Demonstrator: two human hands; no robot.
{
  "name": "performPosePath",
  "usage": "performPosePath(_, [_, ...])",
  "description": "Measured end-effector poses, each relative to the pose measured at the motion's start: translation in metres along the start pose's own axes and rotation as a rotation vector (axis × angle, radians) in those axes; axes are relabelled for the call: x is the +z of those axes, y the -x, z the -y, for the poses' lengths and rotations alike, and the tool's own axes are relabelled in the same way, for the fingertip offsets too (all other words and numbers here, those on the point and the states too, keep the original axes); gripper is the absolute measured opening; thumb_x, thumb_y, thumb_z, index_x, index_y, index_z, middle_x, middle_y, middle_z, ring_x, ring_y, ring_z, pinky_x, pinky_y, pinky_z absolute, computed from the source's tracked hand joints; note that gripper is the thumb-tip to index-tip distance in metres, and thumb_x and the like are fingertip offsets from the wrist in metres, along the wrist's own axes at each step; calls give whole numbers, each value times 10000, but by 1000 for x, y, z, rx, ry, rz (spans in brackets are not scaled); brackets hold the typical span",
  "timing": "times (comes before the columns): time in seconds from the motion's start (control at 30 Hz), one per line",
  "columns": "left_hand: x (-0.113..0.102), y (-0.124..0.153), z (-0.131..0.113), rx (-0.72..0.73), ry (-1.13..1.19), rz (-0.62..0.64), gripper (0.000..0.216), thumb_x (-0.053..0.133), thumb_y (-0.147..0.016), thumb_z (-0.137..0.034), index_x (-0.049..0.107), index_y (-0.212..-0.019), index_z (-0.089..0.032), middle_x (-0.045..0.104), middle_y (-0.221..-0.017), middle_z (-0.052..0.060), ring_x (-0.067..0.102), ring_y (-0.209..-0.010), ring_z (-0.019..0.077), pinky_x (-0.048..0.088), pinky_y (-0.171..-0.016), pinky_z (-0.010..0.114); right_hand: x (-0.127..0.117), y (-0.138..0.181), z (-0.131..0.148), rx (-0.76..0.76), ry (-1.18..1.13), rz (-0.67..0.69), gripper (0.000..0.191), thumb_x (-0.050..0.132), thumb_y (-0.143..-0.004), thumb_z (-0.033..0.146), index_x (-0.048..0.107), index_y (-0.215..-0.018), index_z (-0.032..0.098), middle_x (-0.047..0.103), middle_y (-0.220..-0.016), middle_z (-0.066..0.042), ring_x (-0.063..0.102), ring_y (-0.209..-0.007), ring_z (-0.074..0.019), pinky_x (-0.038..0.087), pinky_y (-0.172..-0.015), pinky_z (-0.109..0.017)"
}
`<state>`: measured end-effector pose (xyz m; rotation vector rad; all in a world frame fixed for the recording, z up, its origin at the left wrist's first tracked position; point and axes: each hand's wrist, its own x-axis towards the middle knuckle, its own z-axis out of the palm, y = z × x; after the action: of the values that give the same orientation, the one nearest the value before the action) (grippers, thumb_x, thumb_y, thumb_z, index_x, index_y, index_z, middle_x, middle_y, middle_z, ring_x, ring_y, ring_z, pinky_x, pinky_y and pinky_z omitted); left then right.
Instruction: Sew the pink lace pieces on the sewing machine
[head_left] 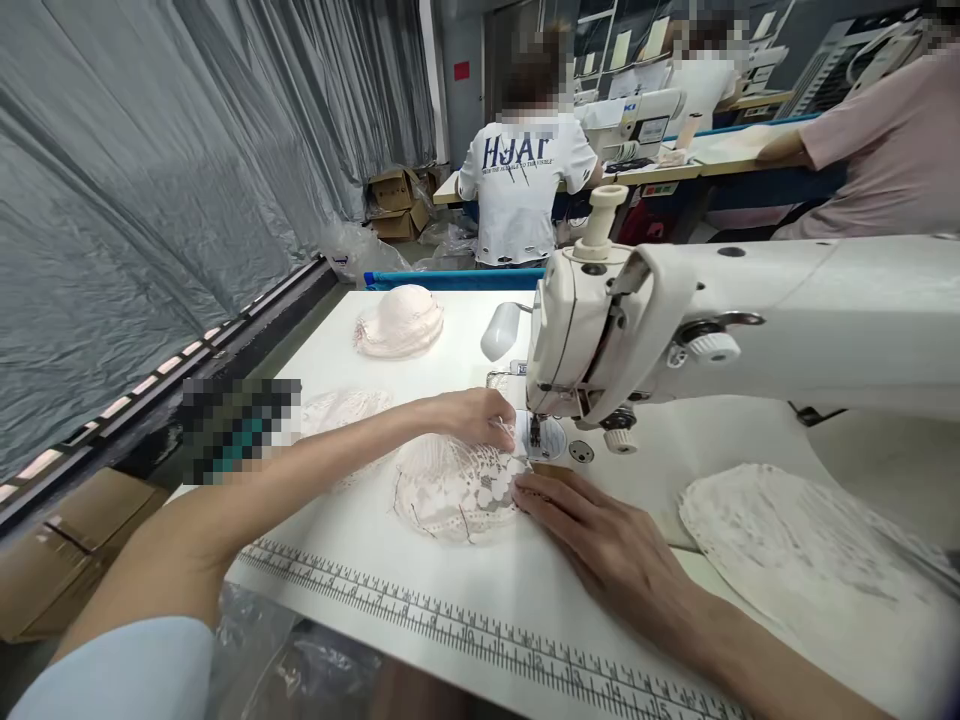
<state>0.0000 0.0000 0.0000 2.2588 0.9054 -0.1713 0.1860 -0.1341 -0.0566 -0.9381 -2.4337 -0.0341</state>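
Note:
A white lace piece (450,490) lies on the sewing table, its right edge under the needle (535,432) of a white sewing machine (675,320). My left hand (472,417) rests on the far side of the lace beside the needle, fingers curled and pressing the fabric. My right hand (600,540) lies flat on the table at the lace's near right edge, fingers stretched toward the needle.
A stack of pale lace cups (400,320) sits at the far left of the table (360,590), and more lace pieces (780,540) lie at the right. A printed ruler (480,630) runs along the front edge. Other people work at machines behind. Cardboard boxes (67,550) stand at left.

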Motion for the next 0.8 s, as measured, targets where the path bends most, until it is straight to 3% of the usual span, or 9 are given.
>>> performPosePath(0.07, [-6,-6,-3,-59,-125,-42,240,633,-719,-362,551,-642,-150,456,-563,-40,426,-530,86,282,-488,211,4,0,-1,-22,23,13,411,335,-867,10,534,-1202,140,598,-1200,-90,542,-1092,-249,573,-654,-323])
performPosePath(0.17, [-6,-9,-8,-177,-314,-242,120,597,-740,-224,581,-655,-140,521,-602,6,485,-571,124,328,-531,243,5,0,-2,-11,52,8,425,346,-852,-7,541,-1201,135,594,-1211,-92,547,-1084,-250,574,-625,-310])
performPosePath(0.27, [13,0,-16,-241,-393,-454,232,385,-850,-98,582,-729,-111,545,-648,70,502,-621,160,359,-586,302,5,-1,0,-10,75,0,422,347,-851,-8,548,-1194,135,603,-1194,-99,556,-1072,-245,570,-599,-293])
performPosePath(0.33, [36,13,-23,-177,-450,-568,307,300,-892,-78,590,-798,-114,570,-685,74,513,-637,156,389,-607,308,4,-3,1,-11,72,11,408,347,-859,3,549,-1188,135,602,-1192,-105,564,-1059,-238,565,-583,-278])
performPosePath(0.4, [61,26,-29,33,-555,-562,308,312,-881,-30,602,-874,-133,602,-760,58,538,-701,154,412,-633,299,3,-4,2,-7,42,14,382,350,-870,23,556,-1169,141,608,-1175,-107,569,-1051,-229,565,-596,-276])
performPosePath(0.5, [83,38,-32,102,-655,-586,222,394,-887,-71,603,-924,-139,616,-887,57,548,-796,172,427,-686,311,-1,-2,-3,31,-31,-22,319,379,-888,75,566,-1137,148,614,-1152,-103,581,-1038,-214,572,-660,-286])
performPosePath(0.67, [83,40,-28,74,-649,-611,175,470,-906,-269,600,-910,-152,612,-908,45,541,-794,177,418,-724,331,-10,5,-16,137,-16,-58,284,416,-898,121,558,-1141,151,616,-1115,-96,632,-903,-182,569,-675,-289])
performPosePath(0.8, [83,38,-25,99,-681,-658,186,474,-905,-296,588,-933,-152,613,-919,54,539,-784,178,409,-736,335,-13,7,-20,132,10,-7,316,400,-908,123,544,-1182,192,610,-1115,-87,622,-894,-171,554,-618,-259])
